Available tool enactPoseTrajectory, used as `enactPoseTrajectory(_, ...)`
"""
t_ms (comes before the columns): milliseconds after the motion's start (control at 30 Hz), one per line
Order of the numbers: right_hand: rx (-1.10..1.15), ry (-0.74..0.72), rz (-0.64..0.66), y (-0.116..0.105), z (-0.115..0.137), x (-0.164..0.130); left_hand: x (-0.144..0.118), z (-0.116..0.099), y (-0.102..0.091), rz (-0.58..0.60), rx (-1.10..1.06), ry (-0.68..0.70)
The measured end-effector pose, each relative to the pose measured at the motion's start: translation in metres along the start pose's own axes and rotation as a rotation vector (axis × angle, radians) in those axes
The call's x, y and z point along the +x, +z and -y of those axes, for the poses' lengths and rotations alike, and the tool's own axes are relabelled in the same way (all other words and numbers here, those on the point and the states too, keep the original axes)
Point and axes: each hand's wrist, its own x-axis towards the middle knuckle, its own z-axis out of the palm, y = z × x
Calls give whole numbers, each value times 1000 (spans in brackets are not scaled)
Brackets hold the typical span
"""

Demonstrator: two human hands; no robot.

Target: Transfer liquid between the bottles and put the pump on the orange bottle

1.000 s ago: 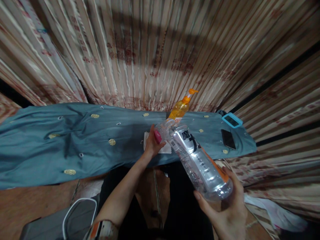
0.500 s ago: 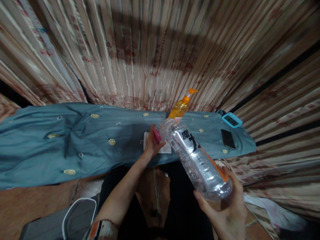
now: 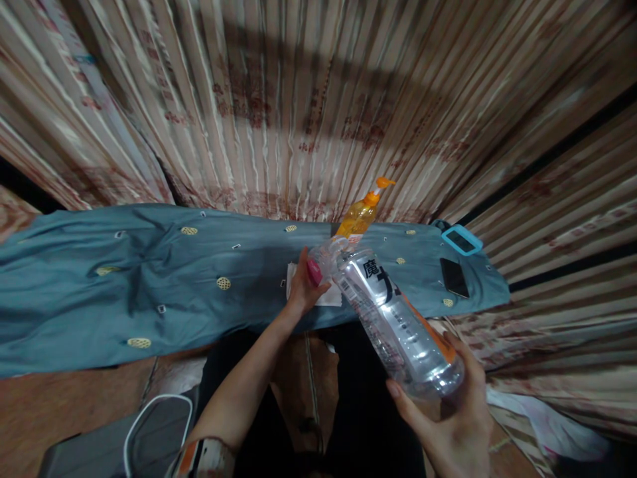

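Over the teal patterned cloth (image 3: 259, 289), a clear plastic drink bottle (image 3: 398, 318) is held slantwise, neck end toward the left hand (image 3: 302, 290), base toward the lower right. Its base is gripped by the right hand (image 3: 458, 421), thumb on one side, fingers wrapped round the other (fingertips partly hidden by the bottle). A silver-and-orange label with black Chinese characters is turned up to view. At the neck end, a pink cap-like piece (image 3: 314, 272) is clamped between the left thumb and fingers; whether it is screwed onto the neck cannot be told, clear plastic there being blurred. Under that hand, a white paper sheet (image 3: 332, 297) is laid on the cloth, partly covered. Just behind the neck end, a pump bottle (image 3: 358, 218) with yellow-orange contents and an orange pump head is stood, lower part overlapped. Off to the right, a black smartphone (image 3: 454, 277) is laid flat, a blue-framed device (image 3: 462, 239) placed just beyond. Behind, a pleated floral curtain (image 3: 298, 99) is hung.
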Motion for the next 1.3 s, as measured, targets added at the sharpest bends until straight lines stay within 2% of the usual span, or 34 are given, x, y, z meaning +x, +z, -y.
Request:
enactPoseTrajectory(167,-21,8,-5,0,-1,-1,0,0,0,7,2,3)
enactPoseTrajectory(633,-61,-102,41,-5,-11,0,0,-1,1,-4,-13,10)
enactPoseTrajectory(933,4,-22,-5,-1,-1,0,0,-4,-1,4,-8,-10)
enactPoseTrajectory(1300,-40,-41,21,-2,-5,0,0,-5,-1,9,-6,-4)
